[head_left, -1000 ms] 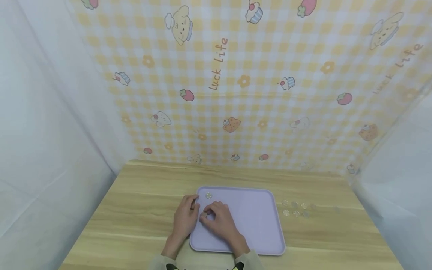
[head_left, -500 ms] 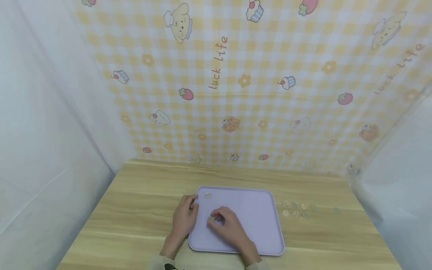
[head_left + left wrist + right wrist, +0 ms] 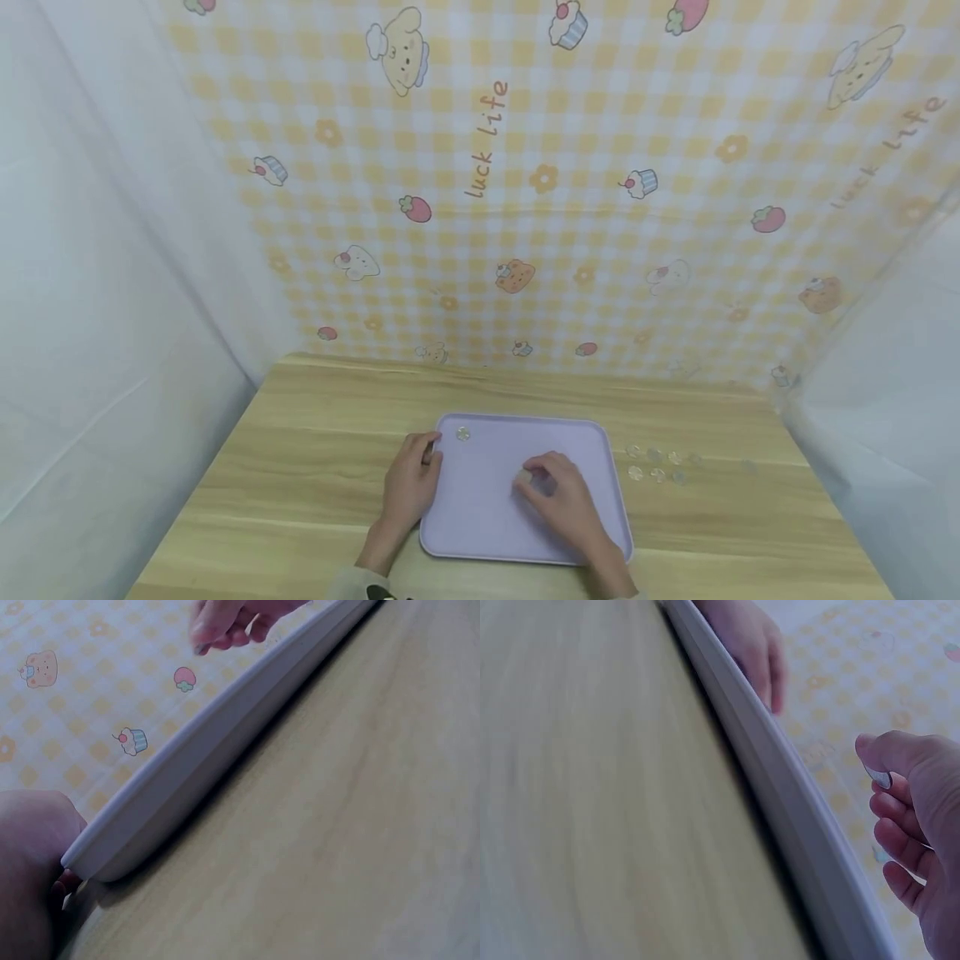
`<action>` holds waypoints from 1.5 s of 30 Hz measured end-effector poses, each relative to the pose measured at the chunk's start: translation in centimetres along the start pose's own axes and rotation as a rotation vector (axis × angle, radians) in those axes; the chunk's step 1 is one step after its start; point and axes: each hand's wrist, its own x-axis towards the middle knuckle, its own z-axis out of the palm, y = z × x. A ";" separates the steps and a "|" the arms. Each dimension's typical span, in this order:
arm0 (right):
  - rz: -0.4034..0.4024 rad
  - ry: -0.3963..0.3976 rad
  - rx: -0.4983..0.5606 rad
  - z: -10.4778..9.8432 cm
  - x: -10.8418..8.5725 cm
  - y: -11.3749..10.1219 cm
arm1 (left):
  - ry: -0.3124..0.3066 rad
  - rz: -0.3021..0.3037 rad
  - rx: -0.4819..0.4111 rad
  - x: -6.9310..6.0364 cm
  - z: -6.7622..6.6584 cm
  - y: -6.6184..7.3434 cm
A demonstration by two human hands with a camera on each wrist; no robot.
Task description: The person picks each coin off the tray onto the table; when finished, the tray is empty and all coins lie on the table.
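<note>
My right hand (image 3: 562, 500) pinches a small silvery coin (image 3: 883, 778) between thumb and forefinger, above the right half of the lilac tray (image 3: 480, 517). The other fingers curl loosely behind it in the right wrist view. My left hand (image 3: 411, 479) grips the tray's left rim; its thumb lies along the edge, and a reddish fingertip shows below the rim in the left wrist view. One round, shiny coin (image 3: 462, 434) lies in the tray's far left corner.
To the right of the tray, several coins (image 3: 657, 475) lie in two rough rows on the wood-grain table (image 3: 322, 467). A faint disc (image 3: 750, 467) sits farther right. A yellow checked cloth (image 3: 570, 250) hangs behind, with white sheets at both sides.
My right hand has moved from the tray's left side to its right half, carrying the coin. The left hand stays at the left rim, and the corner coin has not moved.
</note>
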 end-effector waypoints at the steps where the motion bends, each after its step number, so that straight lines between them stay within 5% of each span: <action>1: -0.007 0.025 -0.021 -0.5 -0.1 0.5 | 0.000 -0.002 0.002 0.0 0.0 0.0; 6: 0.039 0.128 -0.045 -2.8 -0.3 2.5 | 0.011 -0.002 0.001 -0.1 0.0 0.0; 14: 0.245 0.232 -0.084 -5.8 -0.8 4.9 | 0.019 0.005 0.000 -0.1 0.1 0.0; 23: 0.456 0.176 -0.067 -8.8 -0.9 7.2 | 0.035 0.020 0.007 0.5 -0.4 0.0; 34: 0.619 0.248 -0.128 -12.4 -2.7 9.8 | 0.016 0.009 -0.001 0.3 -0.2 0.3; 41: 0.871 0.228 -0.037 -15.3 -4.6 11.4 | 0.004 -0.007 0.001 0.0 0.0 0.1; 45: 0.881 0.269 -0.096 -16.2 -5.4 12.4 | -0.003 -0.008 0.004 0.1 -0.1 0.2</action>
